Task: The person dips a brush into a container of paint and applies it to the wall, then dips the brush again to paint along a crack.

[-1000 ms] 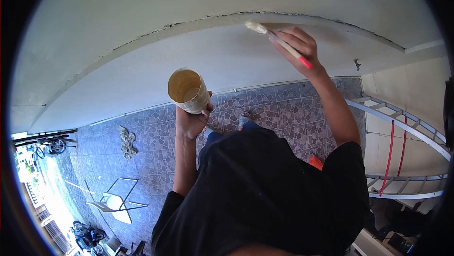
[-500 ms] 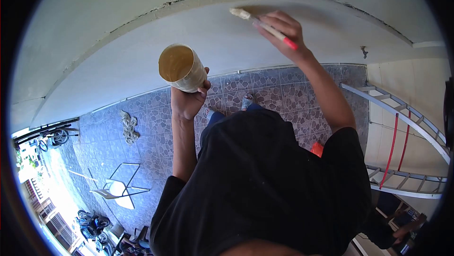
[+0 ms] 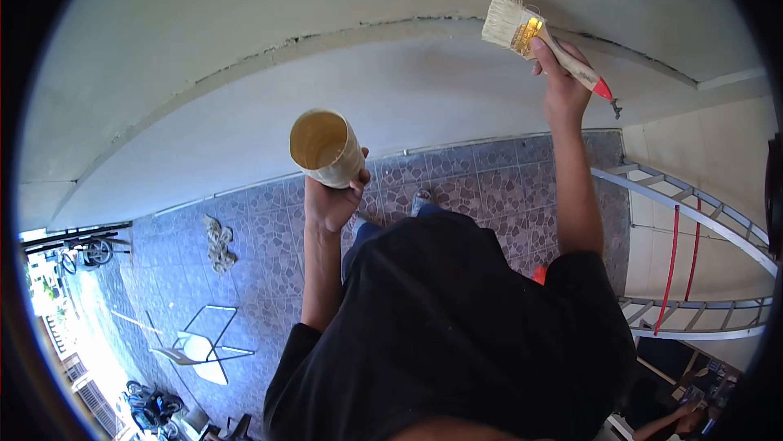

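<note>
The right hand (image 3: 561,82) has swung up and rightward since the earlier frames, turning the wide pale-bristled, wooden-handled paintbrush (image 3: 534,37) face-on beside the cracked seam in the cream wall (image 3: 269,50); its fingers are clamping the handle. The left hand (image 3: 333,200) is gripping the round yellowish paint cup (image 3: 326,150) from below, above the patterned tile floor (image 3: 269,253) and aluminium ladder (image 3: 693,205).

Right hand (image 3: 561,82) grips paintbrush (image 3: 534,35) at wall crack; left hand (image 3: 330,200) holds cup (image 3: 326,149).
</note>
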Available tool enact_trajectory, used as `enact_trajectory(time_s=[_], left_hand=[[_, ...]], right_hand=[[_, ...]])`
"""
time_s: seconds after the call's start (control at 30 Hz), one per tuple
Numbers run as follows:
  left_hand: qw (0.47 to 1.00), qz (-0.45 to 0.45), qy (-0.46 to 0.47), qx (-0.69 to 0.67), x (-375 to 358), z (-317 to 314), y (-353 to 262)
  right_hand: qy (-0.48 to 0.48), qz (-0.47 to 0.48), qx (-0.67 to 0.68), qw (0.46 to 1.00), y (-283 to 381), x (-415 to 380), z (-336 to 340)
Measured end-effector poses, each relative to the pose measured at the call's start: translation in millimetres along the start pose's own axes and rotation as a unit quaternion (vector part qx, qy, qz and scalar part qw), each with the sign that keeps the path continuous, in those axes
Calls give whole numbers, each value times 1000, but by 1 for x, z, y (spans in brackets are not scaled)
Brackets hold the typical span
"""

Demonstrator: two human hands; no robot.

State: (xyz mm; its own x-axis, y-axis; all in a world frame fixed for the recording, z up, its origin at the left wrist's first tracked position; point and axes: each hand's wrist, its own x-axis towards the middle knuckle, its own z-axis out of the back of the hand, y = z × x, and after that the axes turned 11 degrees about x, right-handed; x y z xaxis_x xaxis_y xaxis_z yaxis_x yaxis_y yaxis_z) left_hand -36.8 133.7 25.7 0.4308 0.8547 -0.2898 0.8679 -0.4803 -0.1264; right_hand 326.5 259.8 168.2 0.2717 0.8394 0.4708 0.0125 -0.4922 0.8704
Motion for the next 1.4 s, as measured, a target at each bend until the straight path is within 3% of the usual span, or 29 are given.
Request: enact_trajectory(time_s=[0.13, 0.23, 0.33, 0.4, 0.47, 0.53, 0.6, 0.73, 0.87, 0.93, 1.0, 1.07, 1.1, 1.2, 1.27, 1.4], left_hand=[[999, 6, -24, 23, 5, -3, 7], [999, 28, -32, 11, 9, -10, 12], [999, 39, -12, 19, 15, -13, 16], [998, 54, -16, 5, 19, -17, 17], [998, 61, -19, 18, 23, -17, 16], [997, 70, 5, 13, 26, -14, 13], [997, 78, 29, 7, 28, -8, 11], [996, 84, 20, 21, 27, -3, 8], [995, 92, 25, 23, 23, -1, 6], [994, 103, 13, 21, 22, 1, 2], [994, 111, 4, 20, 20, 1, 0], [995, 90, -16, 35, 17, 2, -2], [995, 97, -18, 22, 15, 1, -4], [995, 89, -27, 27, 4, 2, -9], [995, 88, -24, 34, -3, 10, -15], [998, 51, -23, 35, -12, 17, -23]], right_hand=[[-26, 44, 41, 998, 7, -1, -42], [7, 88, 37, 995, 10, -10, -91], [26, 178, 15, 984, 15, -3, -134], [31, 319, -12, 947, 21, 11, -147], [31, 353, -27, 935, 19, 32, -132], [-48, 274, -50, 959, 21, 50, -100], [-128, 230, 13, 965, 30, 65, -62], [-254, 225, -50, 939, 31, 87, 36], [-337, 232, -87, 908, 31, 85, 60], [-293, 317, -154, 889, 21, 87, 36], [-273, 341, -273, 857, 23, 70, -24], [-178, 417, -239, 858, 24, 43, -95], [-150, 396, -199, 884, 24, 26, -131], [-42, 420, -161, 892, 19, -11, -209], [2, 386, -105, 916, 21, -26, -239], [26, 413, -43, 910, 36, -23, -244]])
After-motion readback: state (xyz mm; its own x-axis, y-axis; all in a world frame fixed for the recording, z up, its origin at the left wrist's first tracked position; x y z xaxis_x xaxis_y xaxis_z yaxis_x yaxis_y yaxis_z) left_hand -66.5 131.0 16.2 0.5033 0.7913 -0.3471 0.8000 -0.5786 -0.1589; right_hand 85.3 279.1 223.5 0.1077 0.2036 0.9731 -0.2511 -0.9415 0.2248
